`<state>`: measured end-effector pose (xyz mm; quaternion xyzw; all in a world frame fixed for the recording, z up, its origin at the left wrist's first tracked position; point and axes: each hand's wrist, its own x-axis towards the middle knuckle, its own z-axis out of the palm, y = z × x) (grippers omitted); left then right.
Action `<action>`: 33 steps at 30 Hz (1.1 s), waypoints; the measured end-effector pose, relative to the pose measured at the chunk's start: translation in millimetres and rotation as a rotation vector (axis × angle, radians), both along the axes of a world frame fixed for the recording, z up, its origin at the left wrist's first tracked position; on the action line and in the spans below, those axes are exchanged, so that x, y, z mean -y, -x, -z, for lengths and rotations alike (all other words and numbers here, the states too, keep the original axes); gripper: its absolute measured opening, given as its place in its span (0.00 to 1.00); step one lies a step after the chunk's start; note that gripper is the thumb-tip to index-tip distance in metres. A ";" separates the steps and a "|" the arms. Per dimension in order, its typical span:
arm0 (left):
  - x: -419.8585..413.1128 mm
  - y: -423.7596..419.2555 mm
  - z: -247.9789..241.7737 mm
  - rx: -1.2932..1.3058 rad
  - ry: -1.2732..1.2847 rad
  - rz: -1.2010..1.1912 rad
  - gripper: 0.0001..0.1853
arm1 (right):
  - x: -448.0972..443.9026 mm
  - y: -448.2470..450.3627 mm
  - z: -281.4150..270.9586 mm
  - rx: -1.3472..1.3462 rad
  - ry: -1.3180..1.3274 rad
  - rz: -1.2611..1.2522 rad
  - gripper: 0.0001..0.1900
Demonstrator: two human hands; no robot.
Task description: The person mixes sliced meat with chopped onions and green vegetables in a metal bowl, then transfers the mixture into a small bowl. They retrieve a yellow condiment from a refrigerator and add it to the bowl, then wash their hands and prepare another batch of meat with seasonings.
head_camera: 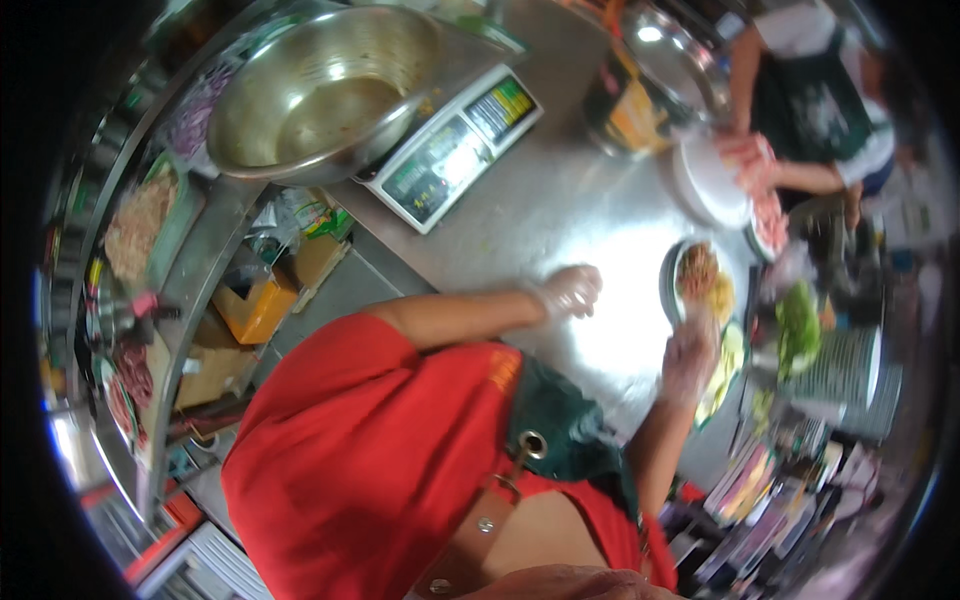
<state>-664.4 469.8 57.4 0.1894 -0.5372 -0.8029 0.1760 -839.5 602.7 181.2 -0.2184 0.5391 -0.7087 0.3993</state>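
My left hand (pixel 574 292), in a thin clear glove, is over the steel worktop (pixel 517 217), its fingers bent. I see no object in it, but blur hides the fingertips. My right hand (pixel 690 352), also gloved and blurred, is at the near side of an oval tray. Brown chopped food (pixel 697 268) and yellow shredded food (pixel 721 296) lie by its fingers. Pale green sliced vegetables (pixel 724 367) lie beyond that hand. Whether the right fingers hold anything is hidden.
A digital scale (pixel 450 157) stands beside a large steel bowl (pixel 251 165). At the right, a co-worker's hands (pixel 750 161) are at a white tub (pixel 709 184). Leafy greens (pixel 799 322) lie near a ribbed container (pixel 836 367). A left shelf holds a tub of pale meat (pixel 142 221).
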 end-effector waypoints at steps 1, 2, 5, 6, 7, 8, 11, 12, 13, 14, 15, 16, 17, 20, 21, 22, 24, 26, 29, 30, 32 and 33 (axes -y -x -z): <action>-1.1 -29.5 -9.4 0.011 -0.072 -0.089 0.06 | 16.0 -12.1 -5.8 0.327 0.212 -0.143 0.10; -5.9 -56.2 -44.4 0.179 -0.118 -0.205 0.06 | 32.0 -21.8 -13.0 0.629 0.292 -0.250 0.12; -10.2 -139.0 -78.7 0.336 0.088 -0.415 0.11 | 79.4 -70.8 -52.7 0.503 0.301 -0.394 0.27; -11.7 -164.9 -74.8 0.327 0.061 -0.517 0.12 | 90.3 -78.4 -52.9 0.513 0.343 -0.452 0.31; -19.9 -188.4 -71.9 0.318 0.027 -0.630 0.12 | 99.8 -83.9 -51.5 0.525 0.377 -0.521 0.35; -28.8 -210.7 -73.5 0.332 0.005 -0.736 0.13 | 109.9 -90.3 -53.2 0.538 0.410 -0.604 0.39; -71.7 -278.2 -69.3 0.412 -0.130 -1.020 0.13 | 124.5 -126.4 -67.8 0.539 0.407 -0.626 0.44; -89.8 -294.5 -70.2 0.425 -0.184 -1.072 0.11 | 127.1 -132.8 -67.7 0.552 0.452 -0.664 0.44; -104.5 -310.5 -71.0 0.430 -0.242 -1.121 0.09 | 131.8 -141.7 -68.7 0.563 0.469 -0.704 0.45; -114.8 -323.1 -73.4 0.435 -0.298 -1.164 0.07 | 136.7 -150.0 -69.7 0.574 0.488 -0.738 0.45; -125.5 -332.0 -71.3 0.417 -0.292 -1.185 0.07 | 139.2 -158.4 -69.3 0.575 0.495 -0.768 0.45; -132.9 -340.5 -70.2 0.401 -0.284 -1.200 0.07 | 144.1 -167.1 -71.3 0.555 0.506 -0.765 0.44; -135.6 -348.9 -70.0 0.387 -0.272 -1.210 0.08 | 150.3 -174.3 -74.8 0.506 0.507 -0.740 0.41; -130.9 -365.7 -70.9 0.426 -0.257 -1.261 0.07 | 166.0 -178.9 -77.3 0.365 0.520 -0.582 0.31; -126.1 -372.9 -65.2 0.400 -0.252 -1.261 0.08 | 170.0 -173.7 -74.0 0.372 0.498 -0.521 0.29; -123.9 -385.1 -46.9 0.247 -0.125 -1.238 0.07 | 173.2 -166.8 -69.6 0.378 0.474 -0.454 0.28; -125.2 -433.7 14.7 -0.059 0.093 -1.141 0.07 | 172.4 -144.1 -55.2 0.403 0.446 -0.355 0.23; -105.9 -486.3 21.3 1.080 1.127 -0.649 0.03 | 149.3 -125.6 -59.6 -0.843 -0.062 -0.198 0.21; -72.9 -524.6 46.4 1.566 0.783 -0.388 0.02 | 122.3 -55.8 -33.6 -1.765 -0.719 0.061 0.25; -63.1 -529.7 52.9 1.532 0.594 -0.464 0.02 | 109.4 -22.5 -22.0 -1.537 -0.607 0.099 0.29; -49.1 -537.9 58.5 1.466 0.452 -0.586 0.02 | 94.9 39.8 -1.8 -0.555 0.059 0.111 0.38; -41.1 -538.7 60.9 1.461 0.424 -0.621 0.02 | 86.6 56.8 -5.5 -0.409 0.172 0.153 0.42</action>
